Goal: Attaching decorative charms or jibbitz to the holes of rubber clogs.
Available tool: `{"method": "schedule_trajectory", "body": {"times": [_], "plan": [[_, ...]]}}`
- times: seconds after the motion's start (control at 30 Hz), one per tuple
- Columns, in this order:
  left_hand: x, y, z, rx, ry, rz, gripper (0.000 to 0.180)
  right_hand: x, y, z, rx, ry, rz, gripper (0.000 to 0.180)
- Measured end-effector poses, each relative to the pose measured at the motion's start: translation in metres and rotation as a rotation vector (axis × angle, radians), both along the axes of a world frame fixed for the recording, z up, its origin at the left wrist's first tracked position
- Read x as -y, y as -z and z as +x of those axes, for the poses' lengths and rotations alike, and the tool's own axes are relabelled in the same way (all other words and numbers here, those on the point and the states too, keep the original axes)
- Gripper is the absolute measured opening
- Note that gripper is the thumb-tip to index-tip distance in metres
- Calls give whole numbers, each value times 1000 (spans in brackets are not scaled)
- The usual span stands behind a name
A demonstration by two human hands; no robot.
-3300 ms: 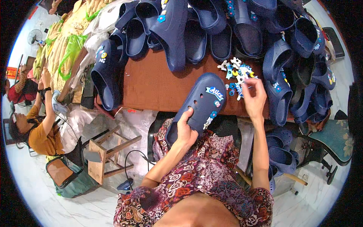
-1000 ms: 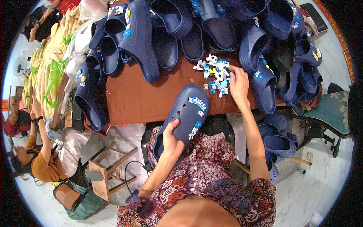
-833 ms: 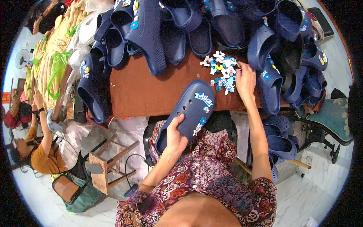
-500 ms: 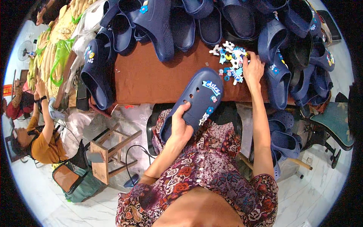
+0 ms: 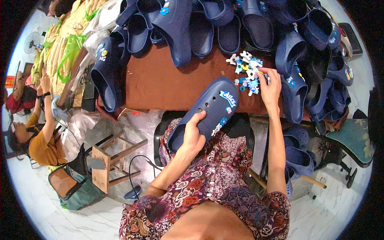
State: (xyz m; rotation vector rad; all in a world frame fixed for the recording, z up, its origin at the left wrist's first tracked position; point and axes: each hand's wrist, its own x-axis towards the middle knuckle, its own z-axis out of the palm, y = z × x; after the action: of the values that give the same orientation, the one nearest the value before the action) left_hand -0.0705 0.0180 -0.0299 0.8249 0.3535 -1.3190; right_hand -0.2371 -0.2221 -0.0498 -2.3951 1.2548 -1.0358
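My left hand (image 5: pixel 194 138) grips a dark blue clog (image 5: pixel 204 110) by its side, thumb on the holed upper, holding it above my lap at the table's front edge. Fixed on that upper are a blue-and-white lettered charm, a small round one, a blue flower and a white figure. Over at the right, my right hand (image 5: pixel 271 88) is closed in a pinch at the edge of a pile of loose shoe charms (image 5: pixel 251 76), white, blue and yellow. A small yellow charm (image 5: pixel 261 73) shows at its fingertips; its shape is partly hidden.
Many dark blue clogs (image 5: pixel 174 32) crowd the back and right of the brown-covered table (image 5: pixel 172 84); one clog (image 5: pixel 107 76) stands at its left. More clogs (image 5: pixel 298 156) lie low at right. A wooden stool (image 5: pixel 105 170) and a person in orange (image 5: pixel 46 142) are at left.
My right hand has drawn slightly nearer along the charm pile, the yellow charm at its fingertips. The left hand keeps its hold on the clog. The whole view has shifted slightly.
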Motion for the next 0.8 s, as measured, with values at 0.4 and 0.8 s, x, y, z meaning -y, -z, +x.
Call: {"method": "schedule_trajectory", "body": {"times": [0.4, 0.8], "plan": [[-2, -13, -4, 62, 145, -62, 32, -75, -60, 33, 174, -610, 320, 11], [-2, -8, -7, 48, 154, -62, 31, -91, -42, 25, 27, -659, 85, 18]]}}
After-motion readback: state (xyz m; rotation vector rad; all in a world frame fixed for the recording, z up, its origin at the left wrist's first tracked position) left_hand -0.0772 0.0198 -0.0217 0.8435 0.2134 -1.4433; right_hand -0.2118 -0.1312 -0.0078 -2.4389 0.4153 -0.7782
